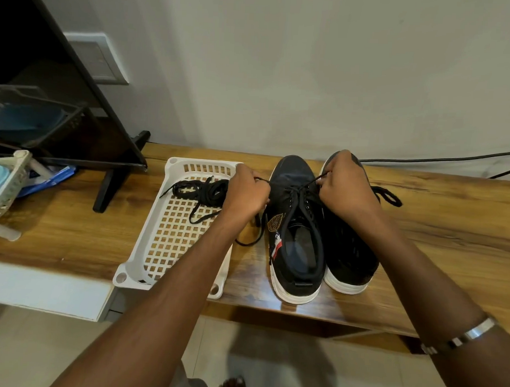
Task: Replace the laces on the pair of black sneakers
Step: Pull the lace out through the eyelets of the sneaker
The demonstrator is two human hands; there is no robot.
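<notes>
Two bare arms reach in from the bottom, w/ a silver bracelet (461, 337) on the right one. The left hand (245, 193) pinches one end of a black lace (299, 187), and the right hand (346, 188) pinches the other end, so the hands are apart and the lace is pulled tight betw. them, over the front of the left sneaker (296, 233). The right sneaker (350, 256) sits touching it, partly hidden by the right arm. Both stand on the wood counter (451, 219), toes to the wall. A white basket (146, 241) sits just beside the sneakers, w/ a heap of black laces (201, 191) in it. I think the step is working the lace thru the holes near the toe of the left sneaker; can't tell if it is going in or coming out. Next move prob. needs a small, careful push or pull at one hole at a time. The sneaker heels and the basket sit near the front edge of the counter, so a hard tug could slide them off. There is open room on the right of the counter.
</notes>
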